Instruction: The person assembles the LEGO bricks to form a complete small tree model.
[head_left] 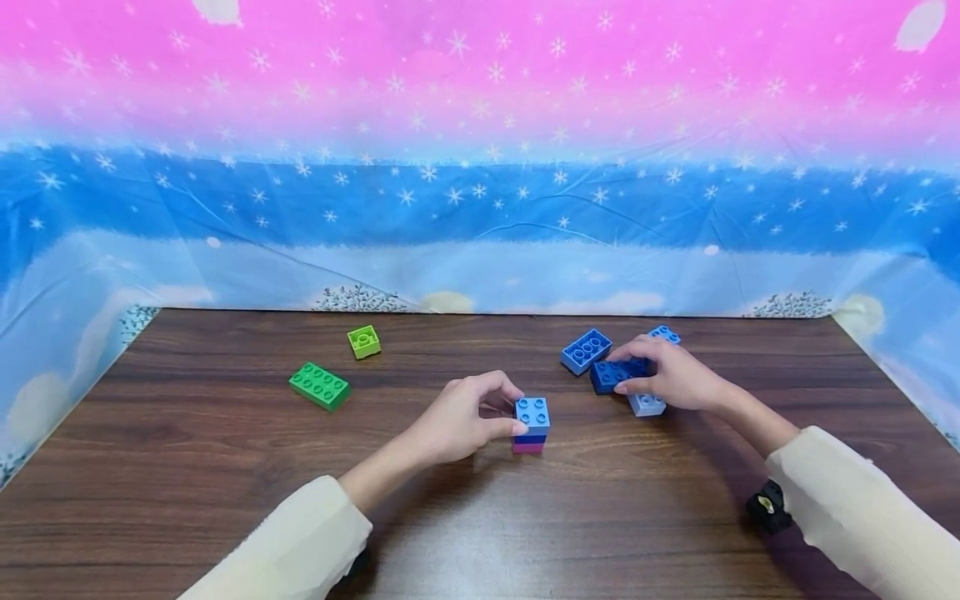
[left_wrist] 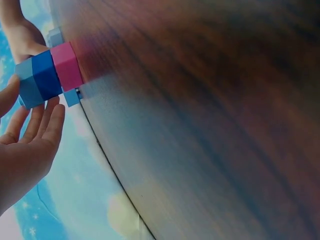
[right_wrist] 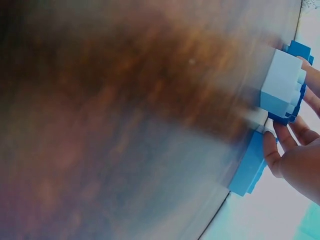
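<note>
My left hand (head_left: 465, 417) holds a small stack between thumb and fingers, at its light blue top brick (head_left: 532, 412). Below that come a dark blue brick (left_wrist: 46, 75) and a pink brick (left_wrist: 67, 65) at the bottom, on the table. To the right, my right hand (head_left: 675, 373) grips a dark blue building brick (head_left: 609, 379), with the thumb on its near side and fingers over the far side. A pale blue brick (head_left: 647, 406) lies close in front of it, partly covered by the hand. A blue brick (head_left: 586, 352), hollow side showing, lies just behind it on the left.
Another blue brick (head_left: 664, 334) sits beyond my right hand, partly hidden. On the left of the wooden table (head_left: 187, 467) lie a green brick (head_left: 319, 386) and a lime brick (head_left: 364, 342). A snowflake-printed cloth (head_left: 480, 200) hangs along the back edge.
</note>
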